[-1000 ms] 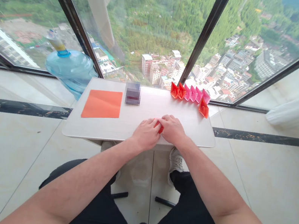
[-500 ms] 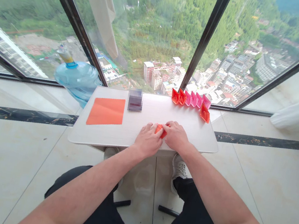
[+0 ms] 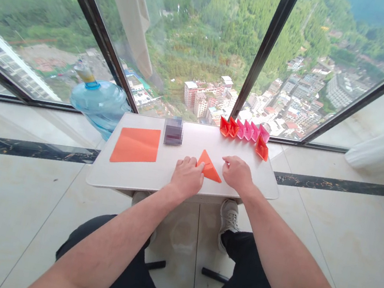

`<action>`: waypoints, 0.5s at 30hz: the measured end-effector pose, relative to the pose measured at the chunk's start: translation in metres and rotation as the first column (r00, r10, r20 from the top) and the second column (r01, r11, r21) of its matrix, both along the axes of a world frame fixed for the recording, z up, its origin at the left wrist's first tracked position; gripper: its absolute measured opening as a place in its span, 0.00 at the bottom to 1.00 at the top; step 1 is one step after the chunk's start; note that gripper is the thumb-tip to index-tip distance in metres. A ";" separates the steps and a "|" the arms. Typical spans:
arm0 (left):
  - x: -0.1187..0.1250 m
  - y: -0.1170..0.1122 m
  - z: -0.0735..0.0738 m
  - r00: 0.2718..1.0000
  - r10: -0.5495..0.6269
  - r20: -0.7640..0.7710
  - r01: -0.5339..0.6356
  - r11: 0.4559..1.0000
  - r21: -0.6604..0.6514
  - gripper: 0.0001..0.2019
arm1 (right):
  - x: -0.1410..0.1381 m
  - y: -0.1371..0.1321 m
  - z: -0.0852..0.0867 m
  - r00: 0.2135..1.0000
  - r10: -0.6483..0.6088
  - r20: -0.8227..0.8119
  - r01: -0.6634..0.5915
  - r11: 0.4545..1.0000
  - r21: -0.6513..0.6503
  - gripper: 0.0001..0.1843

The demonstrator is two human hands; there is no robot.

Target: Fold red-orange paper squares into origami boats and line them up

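A folded orange paper triangle (image 3: 210, 167) lies on the white table (image 3: 180, 181) in front of me. My left hand (image 3: 188, 177) rests over its left edge, thumb and fingertips pressing it down on the tabletop. To the right of the paper, and apart from it, is my right hand (image 3: 237, 174). Its index finger points left while the other fingers curl in, and I see nothing in it. A flat orange paper sheet (image 3: 136, 145) with a faint crease lies at the table's left.
Along the back right edge stand several folded pink and red paper boats (image 3: 244, 130), with one red paper boat (image 3: 261, 149) in front. A small pixelated object (image 3: 174, 131) sits at the back. A large blue water bottle (image 3: 99, 103) stands left, by the window (image 3: 208, 43).
My right hand has let go of the paper and moved right. The folded paper, covered by both hands before, now shows as a triangle under my left hand.
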State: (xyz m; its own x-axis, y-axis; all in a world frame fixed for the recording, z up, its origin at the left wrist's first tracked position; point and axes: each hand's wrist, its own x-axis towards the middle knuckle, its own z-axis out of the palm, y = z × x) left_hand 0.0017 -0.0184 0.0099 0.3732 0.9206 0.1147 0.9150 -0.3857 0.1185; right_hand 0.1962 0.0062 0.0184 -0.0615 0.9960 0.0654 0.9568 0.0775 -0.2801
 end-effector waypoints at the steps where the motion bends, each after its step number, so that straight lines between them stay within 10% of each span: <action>1: 0.000 0.001 0.001 1.000 0.009 0.000 -0.009 1.000 0.004 0.17 | -0.001 0.000 0.000 1.000 -0.010 -0.016 0.010 1.000 -0.027 0.20; 15: -0.006 0.013 -0.004 0.986 -0.121 0.116 0.118 0.992 0.032 0.12 | -0.024 -0.002 -0.001 0.988 0.148 0.048 -0.144 0.987 -0.075 0.15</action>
